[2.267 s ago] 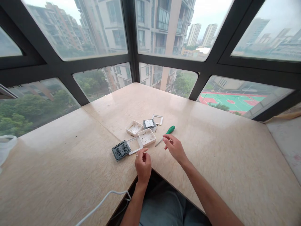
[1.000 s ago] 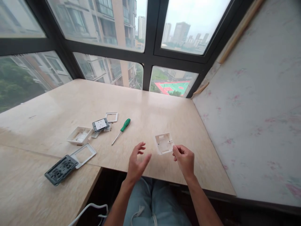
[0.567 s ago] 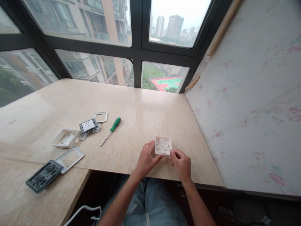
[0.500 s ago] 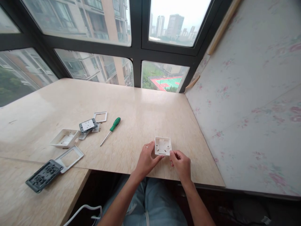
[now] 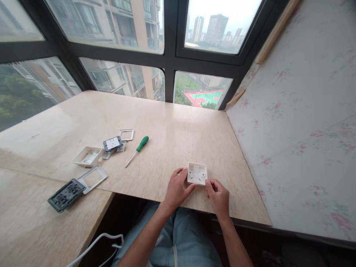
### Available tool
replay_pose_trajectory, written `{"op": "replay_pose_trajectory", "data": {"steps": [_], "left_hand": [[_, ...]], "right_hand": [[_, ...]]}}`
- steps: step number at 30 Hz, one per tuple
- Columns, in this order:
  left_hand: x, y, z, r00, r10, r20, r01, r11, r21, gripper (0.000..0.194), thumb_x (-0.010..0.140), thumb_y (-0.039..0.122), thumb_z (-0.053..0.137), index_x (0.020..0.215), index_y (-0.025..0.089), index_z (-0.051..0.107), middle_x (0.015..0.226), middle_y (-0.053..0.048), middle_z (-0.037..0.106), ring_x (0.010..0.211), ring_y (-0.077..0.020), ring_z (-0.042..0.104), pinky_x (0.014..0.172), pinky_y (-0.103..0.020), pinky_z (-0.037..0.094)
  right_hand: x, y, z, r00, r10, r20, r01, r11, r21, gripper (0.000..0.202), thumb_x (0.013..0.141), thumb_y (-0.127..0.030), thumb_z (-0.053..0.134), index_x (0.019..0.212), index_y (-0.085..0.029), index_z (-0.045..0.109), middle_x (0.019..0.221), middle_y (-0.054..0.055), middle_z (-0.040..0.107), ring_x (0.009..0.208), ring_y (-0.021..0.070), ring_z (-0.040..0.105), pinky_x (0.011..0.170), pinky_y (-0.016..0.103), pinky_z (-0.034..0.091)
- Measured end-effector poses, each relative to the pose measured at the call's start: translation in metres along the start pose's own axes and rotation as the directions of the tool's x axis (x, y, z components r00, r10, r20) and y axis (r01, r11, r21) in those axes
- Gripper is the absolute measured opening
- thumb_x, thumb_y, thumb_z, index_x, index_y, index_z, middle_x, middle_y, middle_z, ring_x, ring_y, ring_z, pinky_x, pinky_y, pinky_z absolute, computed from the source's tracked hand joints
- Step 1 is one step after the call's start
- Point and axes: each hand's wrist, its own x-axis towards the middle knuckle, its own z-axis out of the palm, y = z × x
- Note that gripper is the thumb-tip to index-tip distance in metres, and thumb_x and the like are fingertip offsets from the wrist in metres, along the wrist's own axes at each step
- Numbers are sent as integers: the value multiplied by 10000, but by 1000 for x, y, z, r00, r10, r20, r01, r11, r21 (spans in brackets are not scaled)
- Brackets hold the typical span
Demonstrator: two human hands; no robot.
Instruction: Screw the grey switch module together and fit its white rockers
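Note:
A small square white plastic socket back box (image 5: 197, 174), its open side up, is between my hands near the table's front edge. My left hand (image 5: 178, 187) grips its left side, with the thumb along the near edge and a ring on one finger. At the near right corner, the thumb and fingers of my right hand (image 5: 218, 196) are pinched against the box. Whether something small is inside that pinch cannot be seen. Screw posts and a square outline show on the floor of the box.
Left of my hands lies a green-handled screwdriver (image 5: 143, 144). Beyond it are another white back box (image 5: 86, 156), a socket module (image 5: 112, 144), a white frame (image 5: 127, 134), a larger frame (image 5: 102, 171) and a grey socket panel (image 5: 66, 194). A papered wall (image 5: 300, 148) borders the right.
The whole view has swung slightly left, so everything sits further right in it. Both hands keep nearly the same hold on the white box.

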Motion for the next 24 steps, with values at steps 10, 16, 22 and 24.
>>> {"op": "replay_pose_trajectory", "data": {"steps": [10,16,22,24], "left_hand": [[0,4,-4,1000,21,8,-21,1000,10,602,803,270,777,1349,165,548,1286,-118,653,1272,-324,529,1080,-504,463],[-1,4,-5,999,39,2,-39,999,8,572,804,239,752,1339,182,556,1280,-124,651,1267,-311,539,1065,-511,477],[-3,4,-7,999,37,0,-37,999,-2,570,798,211,726,1340,189,554,1282,-121,651,1260,-306,549,1075,-514,473],[-4,6,-9,999,39,-2,-39,999,-4,570,791,208,730,1333,181,555,1283,-121,652,1256,-306,550,1079,-513,473]], "right_hand": [[-1,8,0,1000,-18,-1,18,1000,-7,481,871,-609,582,847,-142,693,649,41,645,539,172,585,559,284,467],[-1,6,-1,999,-36,8,36,999,-3,494,868,-619,575,863,-138,687,674,50,653,552,182,601,566,294,479],[-3,3,-3,999,-39,10,39,999,-6,509,847,-643,576,850,-146,687,653,48,649,543,187,600,563,301,481],[-4,0,-3,1000,-28,6,28,1000,-10,517,824,-653,583,845,-147,688,661,54,654,550,192,606,572,307,487]]}}
